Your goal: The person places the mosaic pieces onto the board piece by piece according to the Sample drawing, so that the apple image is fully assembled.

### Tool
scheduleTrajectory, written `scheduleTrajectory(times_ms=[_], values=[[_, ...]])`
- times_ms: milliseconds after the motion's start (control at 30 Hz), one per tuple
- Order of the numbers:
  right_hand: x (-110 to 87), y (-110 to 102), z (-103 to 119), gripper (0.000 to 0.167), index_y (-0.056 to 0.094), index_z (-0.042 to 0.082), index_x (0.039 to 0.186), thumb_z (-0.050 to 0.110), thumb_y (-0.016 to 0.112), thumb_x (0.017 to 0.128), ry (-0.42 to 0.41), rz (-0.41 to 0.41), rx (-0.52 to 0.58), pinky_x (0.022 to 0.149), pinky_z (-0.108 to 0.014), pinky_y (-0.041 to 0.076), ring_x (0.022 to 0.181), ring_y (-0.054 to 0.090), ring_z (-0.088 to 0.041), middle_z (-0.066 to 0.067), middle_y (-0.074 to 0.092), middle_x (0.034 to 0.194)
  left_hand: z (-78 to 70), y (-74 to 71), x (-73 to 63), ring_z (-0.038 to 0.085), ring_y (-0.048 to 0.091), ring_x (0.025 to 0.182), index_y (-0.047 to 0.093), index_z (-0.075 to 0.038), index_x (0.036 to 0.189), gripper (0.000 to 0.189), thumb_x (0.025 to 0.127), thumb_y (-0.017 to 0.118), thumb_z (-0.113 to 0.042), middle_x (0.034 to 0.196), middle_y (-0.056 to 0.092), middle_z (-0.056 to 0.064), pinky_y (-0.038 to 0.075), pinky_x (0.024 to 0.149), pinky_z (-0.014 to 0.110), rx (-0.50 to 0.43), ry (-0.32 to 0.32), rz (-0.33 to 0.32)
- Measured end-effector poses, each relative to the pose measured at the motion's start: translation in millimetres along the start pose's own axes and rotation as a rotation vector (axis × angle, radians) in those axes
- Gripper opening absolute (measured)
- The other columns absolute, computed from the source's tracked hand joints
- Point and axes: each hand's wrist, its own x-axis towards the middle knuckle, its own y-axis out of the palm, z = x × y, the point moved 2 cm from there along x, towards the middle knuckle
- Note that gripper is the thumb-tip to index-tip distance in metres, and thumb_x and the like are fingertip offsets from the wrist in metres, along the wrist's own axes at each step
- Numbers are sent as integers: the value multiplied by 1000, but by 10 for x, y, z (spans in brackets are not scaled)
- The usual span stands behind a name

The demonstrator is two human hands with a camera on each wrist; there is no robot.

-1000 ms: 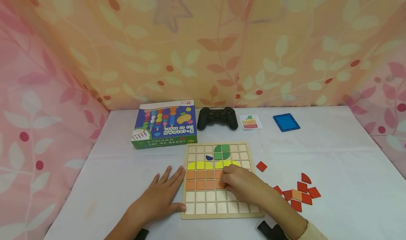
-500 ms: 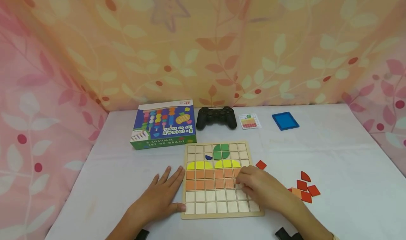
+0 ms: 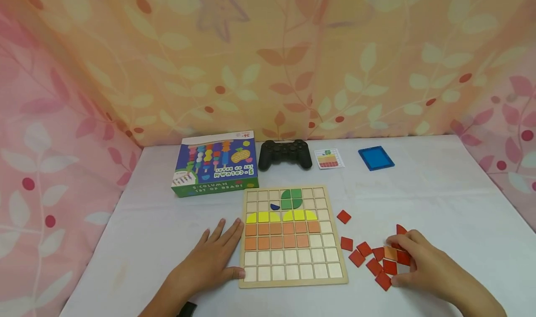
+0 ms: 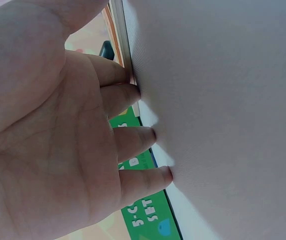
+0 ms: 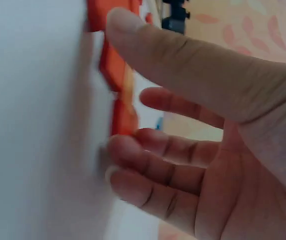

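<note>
My left hand (image 3: 213, 256) rests on the table with its fingers straight, fingertips at the left edge of a wooden grid board (image 3: 293, 285). Green pieces (image 3: 291, 199), a small dark blue piece (image 3: 274, 206), yellow pieces (image 3: 263, 216) and two rows of orange tiles (image 3: 276, 242) lie in its cells. To the right, my right hand (image 3: 431, 266) reaches over a loose group of red tiles (image 3: 374, 266). Its thumb and fingers stand apart around the group's right side, index fingertip close to a loose orange tile (image 3: 391, 253). The right wrist view shows red tiles (image 5: 115, 65) between thumb and fingers.
Behind the board stand a bead-set box (image 3: 215, 163) and a black game controller (image 3: 285, 155). A pattern card (image 3: 329, 158) and a blue square tray (image 3: 376, 158) lie further right. One red tile (image 3: 344, 216) sits alone beside the board's right edge.
My right hand has left the board, moving right to the loose tiles and uncovering the orange rows. The left hand stays in place.
</note>
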Motion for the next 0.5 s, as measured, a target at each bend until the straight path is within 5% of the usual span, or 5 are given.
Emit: scheduleTrajectory(times_ms=[200, 500], values=[[64, 44, 60, 59, 68, 14, 119, 30, 93, 67, -99, -74, 4, 61, -22, 48, 84, 49, -15, -3, 50, 104, 10, 11, 2, 40, 11, 151, 25, -10, 160, 107, 80, 69, -66, 165, 22, 5, 18, 112, 68, -6, -6, 1], [330, 21, 241, 57, 68, 5, 122, 21, 91, 73, -166, -109, 20, 60, -22, 47, 82, 49, -14, -1, 55, 101, 4, 3, -4, 40, 11, 150, 25, -9, 160, 106, 81, 69, -65, 165, 22, 6, 18, 112, 68, -10, 2, -11]])
